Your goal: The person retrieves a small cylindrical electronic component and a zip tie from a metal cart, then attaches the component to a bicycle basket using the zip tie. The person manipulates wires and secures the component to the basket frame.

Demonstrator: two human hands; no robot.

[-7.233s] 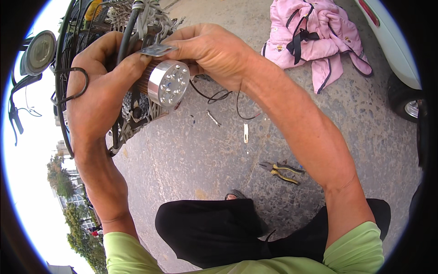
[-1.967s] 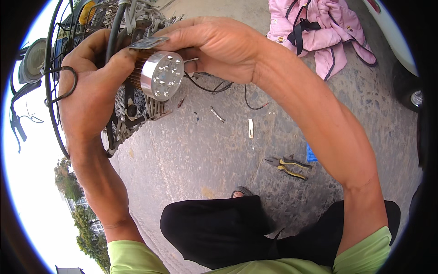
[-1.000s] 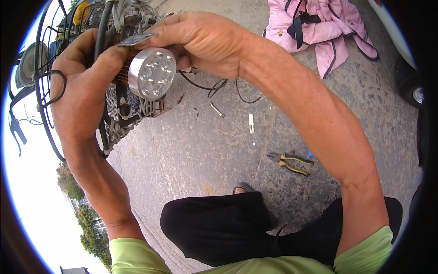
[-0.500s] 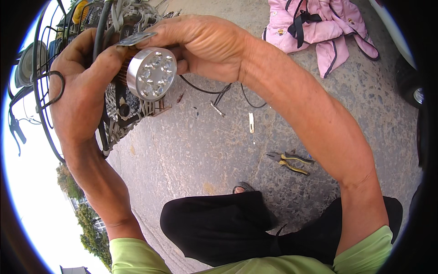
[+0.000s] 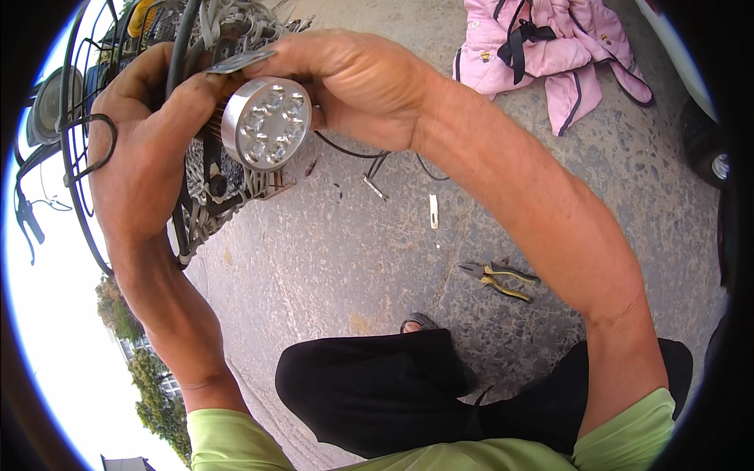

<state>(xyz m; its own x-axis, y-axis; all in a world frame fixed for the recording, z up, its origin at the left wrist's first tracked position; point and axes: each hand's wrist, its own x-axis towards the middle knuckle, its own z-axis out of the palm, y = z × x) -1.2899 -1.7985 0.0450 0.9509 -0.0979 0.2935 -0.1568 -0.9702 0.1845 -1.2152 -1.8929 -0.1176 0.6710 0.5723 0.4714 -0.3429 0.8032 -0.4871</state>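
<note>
Pressing thumbs to the metal plate (image 5: pixel 240 61) next to the lamp (image 5: pixel 267 125) between them, left hand (image 5: pixel 143 145) and right hand (image 5: pixel 353 82) curl part-closed, hidden fingers' hold unclear, so a thumb slipping could skew the plate or drop the lamp.

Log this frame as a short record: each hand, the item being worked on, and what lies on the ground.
Left hand: thumb at the left end of a flat metal plate; fingers partly hidden
Right hand: thumb at the plate's right end; some fingers hidden behind the round lamp
Lamp: silver rim, clear lenses; just below the plate in view, contact unclear
Ground: yellow-and-black pliers, small wrench, pale strip
Upper right: pink quilted cloth with a black strap
Setting: outdoors
</note>
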